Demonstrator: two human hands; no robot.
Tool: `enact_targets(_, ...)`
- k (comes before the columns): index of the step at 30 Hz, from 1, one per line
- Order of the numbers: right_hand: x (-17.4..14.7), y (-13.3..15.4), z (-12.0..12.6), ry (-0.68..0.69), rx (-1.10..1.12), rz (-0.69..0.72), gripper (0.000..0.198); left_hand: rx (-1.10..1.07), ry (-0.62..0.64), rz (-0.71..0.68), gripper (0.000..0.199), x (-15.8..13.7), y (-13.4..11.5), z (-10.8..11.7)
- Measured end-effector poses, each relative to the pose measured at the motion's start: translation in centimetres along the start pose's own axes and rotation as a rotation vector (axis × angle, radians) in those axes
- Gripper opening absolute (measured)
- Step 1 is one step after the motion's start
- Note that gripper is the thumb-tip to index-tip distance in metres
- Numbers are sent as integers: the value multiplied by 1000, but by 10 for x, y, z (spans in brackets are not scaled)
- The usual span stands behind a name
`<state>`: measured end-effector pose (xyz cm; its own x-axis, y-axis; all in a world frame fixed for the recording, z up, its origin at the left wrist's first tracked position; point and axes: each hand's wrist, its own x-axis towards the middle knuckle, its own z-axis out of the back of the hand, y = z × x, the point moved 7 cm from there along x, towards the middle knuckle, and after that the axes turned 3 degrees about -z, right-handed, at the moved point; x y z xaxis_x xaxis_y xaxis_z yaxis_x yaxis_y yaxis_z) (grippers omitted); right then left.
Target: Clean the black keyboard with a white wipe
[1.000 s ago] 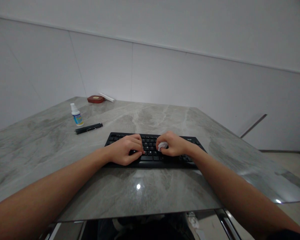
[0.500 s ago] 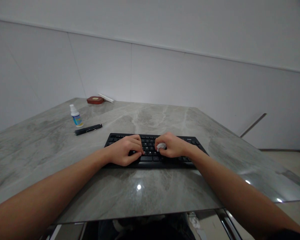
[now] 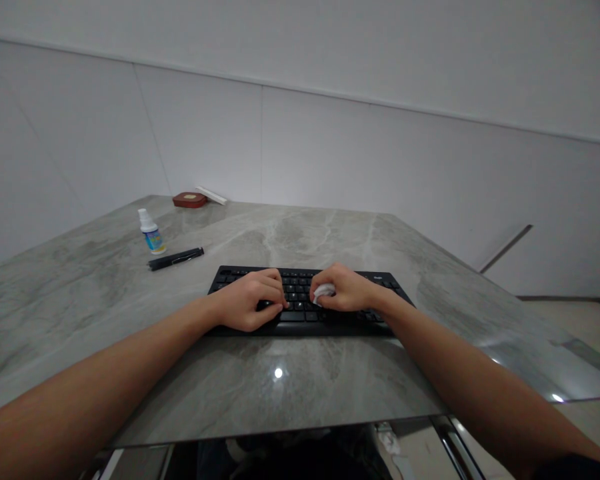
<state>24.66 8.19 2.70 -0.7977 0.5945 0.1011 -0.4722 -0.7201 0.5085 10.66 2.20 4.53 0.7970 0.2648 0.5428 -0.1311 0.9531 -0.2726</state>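
Note:
A black keyboard (image 3: 295, 328) lies flat on the grey marbled table (image 3: 325, 373), under both hands. On its left half, my left hand (image 3: 247, 301) has its fingers bent down onto the keys. Its thumb and index tips come close together there, and anything between them is hidden. Over the right half, my right hand (image 3: 345, 290) is closed around a crumpled white tissue (image 3: 324, 292). Part of the tissue shows between thumb and fingers, low against the keys.
To the left stands a small white bottle (image 3: 152, 235) with a blue and yellow label. A black pen-like item (image 3: 176, 259) lies in front of it. At the back are a reddish-brown case (image 3: 189, 200) and a white flat strip (image 3: 211, 195), near the white wall (image 3: 320, 153).
My right hand has shifted very slightly upward, and a little more of the white tissue shows. The left hand and the keyboard stay practically where they were.

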Motion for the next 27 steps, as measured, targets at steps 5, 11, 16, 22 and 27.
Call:
enact_targets(5,0,-2,-1,44,-11,-10,20,4,2,1,20,-1,0,0)
enact_targets(11,1,0,-2,7,-17,6,21,3,7,9,21,-1,1,-1)
enact_targets(16,1,1,-4,4,-2,19,19,-5,4,7,21,-1,0,0)
enact_targets(22,3,11,-5,-19,7,56,20,-5,-5,0,20,-1,1,0)
enact_targets(27,2,4,-2,48,-71,11,19,-4,1,4,21,-1,1,-1)
